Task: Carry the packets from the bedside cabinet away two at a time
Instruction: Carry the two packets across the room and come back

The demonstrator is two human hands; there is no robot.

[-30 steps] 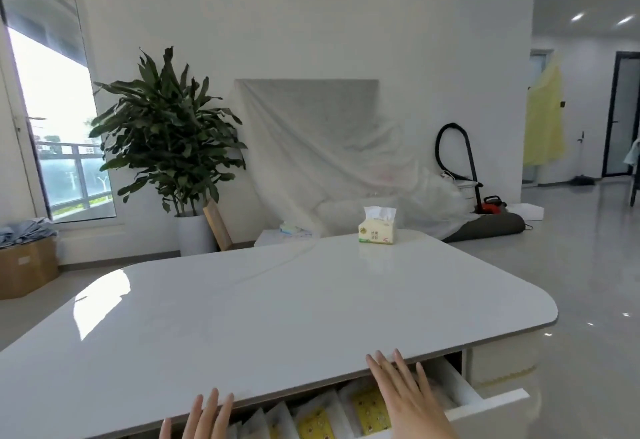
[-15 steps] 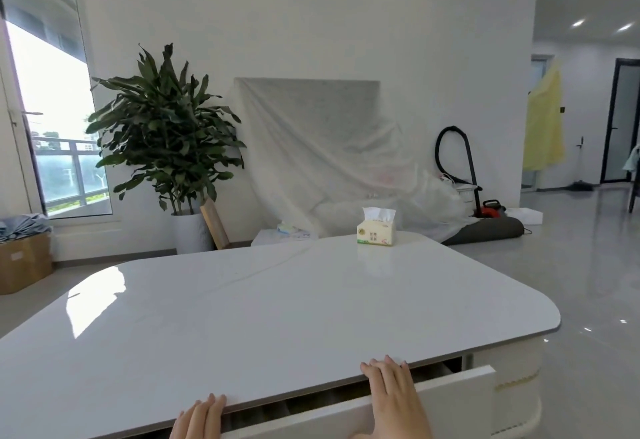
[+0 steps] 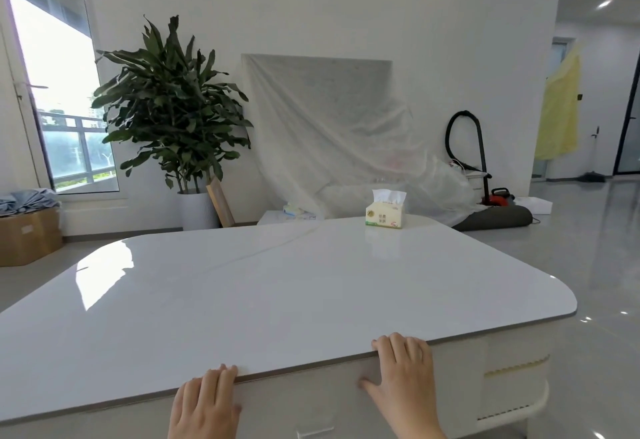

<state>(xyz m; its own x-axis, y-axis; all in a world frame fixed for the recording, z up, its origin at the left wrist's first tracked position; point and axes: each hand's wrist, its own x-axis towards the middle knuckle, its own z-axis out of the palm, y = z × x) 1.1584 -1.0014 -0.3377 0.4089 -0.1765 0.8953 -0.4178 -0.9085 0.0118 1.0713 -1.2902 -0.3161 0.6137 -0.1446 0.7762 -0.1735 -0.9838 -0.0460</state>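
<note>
Head view, looking across a low white cabinet with a glossy, round-cornered top (image 3: 277, 286). Its white drawer front (image 3: 311, 400) sits flush beneath the top's grey edge, so the packets named in the task are not visible and their location cannot be told from this view.

The left hand (image 3: 204, 404) lies flat against the drawer front, its straight fingers held together and their tips reaching the edge of the top. The right hand (image 3: 403, 372) also lies flat against the drawer front, further right; its 4 fingers are extended and close together with tips at the top's edge, and its thumb is spread out to the left. Neither hand grips anything.

On the far right part of the top stands 1 yellow-and-white tissue pack (image 3: 385, 211) with a white tissue protruding upward. Behind the cabinet, a tall green leafy plant in a ribbed white pot (image 3: 169, 109) stands near the wall, with a wooden board (image 3: 220, 201) leaning just beside the pot. A translucent plastic sheet (image 3: 332, 133) drapes over a rectangular object against the wall. To its right are a black vacuum hose (image 3: 465, 140) and a red appliance (image 3: 498, 196) on the floor. A brown cardboard box (image 3: 29, 236) holding blue-grey cloth sits at the far left below the window (image 3: 65, 99). A yellow garment (image 3: 559, 109) hangs in the doorway at right.
</note>
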